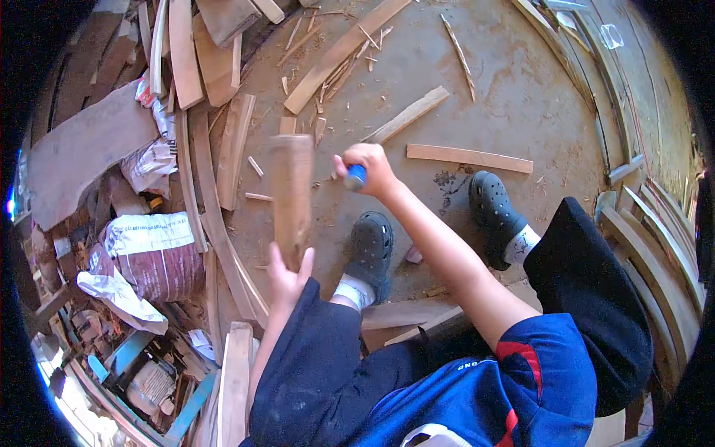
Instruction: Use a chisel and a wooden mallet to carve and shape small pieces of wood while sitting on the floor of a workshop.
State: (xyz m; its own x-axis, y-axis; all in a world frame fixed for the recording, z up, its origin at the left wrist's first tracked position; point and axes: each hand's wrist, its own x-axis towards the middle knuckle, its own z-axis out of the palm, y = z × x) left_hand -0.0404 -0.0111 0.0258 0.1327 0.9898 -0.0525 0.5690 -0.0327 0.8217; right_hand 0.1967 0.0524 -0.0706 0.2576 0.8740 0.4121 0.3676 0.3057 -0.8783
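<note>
My left hand (287,277) grips the lower end of a thick wooden board (291,190), which rises away from me and is smeared by motion along its length. To its right, my right hand (368,165) is closed round the blue handle (356,177) of a tool. The butt of that handle points toward me, and the tool's working end cannot be made out. A gap separates my right fist from the board. Past the board's far end a small wood offcut (287,126) shows.
Planks and splinters litter the floor, among them a long plank (346,56) and a short flat strip (469,158). Stacked boards (216,59), a filled sack (153,257) and a motor (151,387) in a blue frame crowd the left. More curved planks (648,290) lie at right.
</note>
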